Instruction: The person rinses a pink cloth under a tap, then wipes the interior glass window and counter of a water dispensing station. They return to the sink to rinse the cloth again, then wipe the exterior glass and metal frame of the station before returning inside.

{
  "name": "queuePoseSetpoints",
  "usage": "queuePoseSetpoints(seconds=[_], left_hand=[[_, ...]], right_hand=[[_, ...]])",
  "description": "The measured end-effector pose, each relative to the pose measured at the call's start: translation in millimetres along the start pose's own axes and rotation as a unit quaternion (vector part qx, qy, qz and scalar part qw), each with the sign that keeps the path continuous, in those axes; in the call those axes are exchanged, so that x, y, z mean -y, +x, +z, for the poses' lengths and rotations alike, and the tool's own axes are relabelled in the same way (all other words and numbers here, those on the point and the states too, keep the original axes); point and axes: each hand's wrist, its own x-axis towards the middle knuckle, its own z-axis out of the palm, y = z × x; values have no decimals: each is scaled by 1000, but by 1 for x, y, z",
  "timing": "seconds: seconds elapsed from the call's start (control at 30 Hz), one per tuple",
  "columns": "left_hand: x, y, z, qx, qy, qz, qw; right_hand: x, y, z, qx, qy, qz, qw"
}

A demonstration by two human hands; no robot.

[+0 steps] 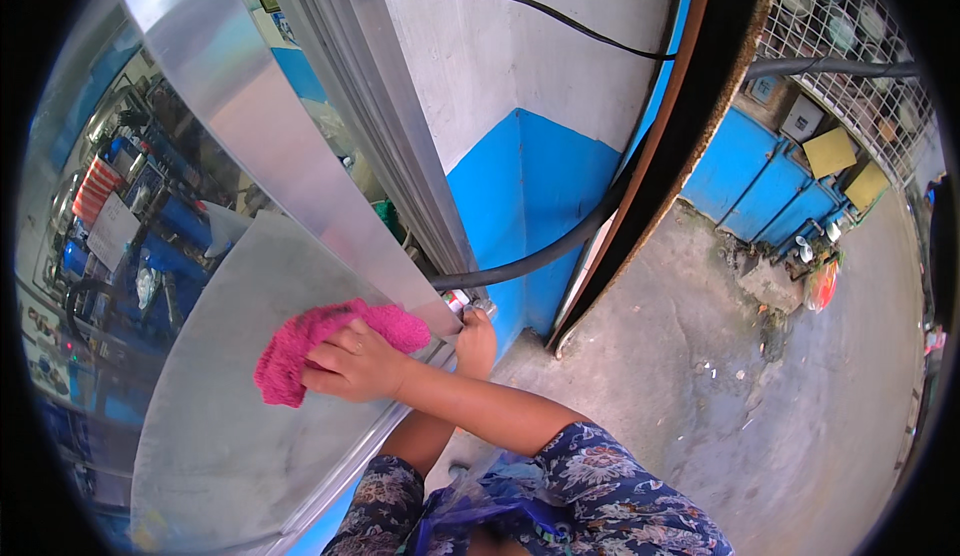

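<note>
A crumpled pink cloth point(291, 354) with dark smudges lies pressed against a glass panel point(225, 426), greyish and frosted in its lower part. My right hand point(352, 361) is closed on this cloth, its arm reaching leftward across my left arm. Beside the cloth, my left hand point(476, 342) is closed round the edge of the metal door frame point(290, 171); its fingers are partly hidden. A small red-and-white object point(456, 301) shows just above that hand, its kind unclear.
A thick black hose point(530, 268) crosses the blue-and-white wall point(490, 186) behind the frame. To the right stands a rusty-edged metal post point(690, 146). Beyond it lie concrete ground point(670, 356), blue cabinets point(735, 171) and a wire grille point(850, 26). Cluttered shelves show through the glass.
</note>
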Motion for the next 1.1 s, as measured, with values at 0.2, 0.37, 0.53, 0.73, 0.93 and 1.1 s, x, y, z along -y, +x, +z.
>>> queuePoseSetpoints(seconds=[0.2, 0.37, 0.53, 0.73, 0.93, 1.1], left_hand=[[-9, 8, 33, -7, 85, -32, 996], [-4, 1, 19, 3, 16, 3, 1000], [-6, -17, -11, 57, -168, -39, 983], [-9, 12, -15, 80, -234, -157, 956], [-17, -5, 2, 127, -264, -188, 937], [-20, -62, 4, 197, -321, -96, 921]], right_hand=[[-1, -35, -3, 50, 14, 21, 998], [2, -58, -16, 111, 19, 41, 993], [2, -97, -42, 220, 49, 76, 971], [6, -109, -53, 331, 58, 122, 934], [4, -105, -63, 339, 91, 157, 923], [15, -77, -63, 307, 108, 147, 934]])
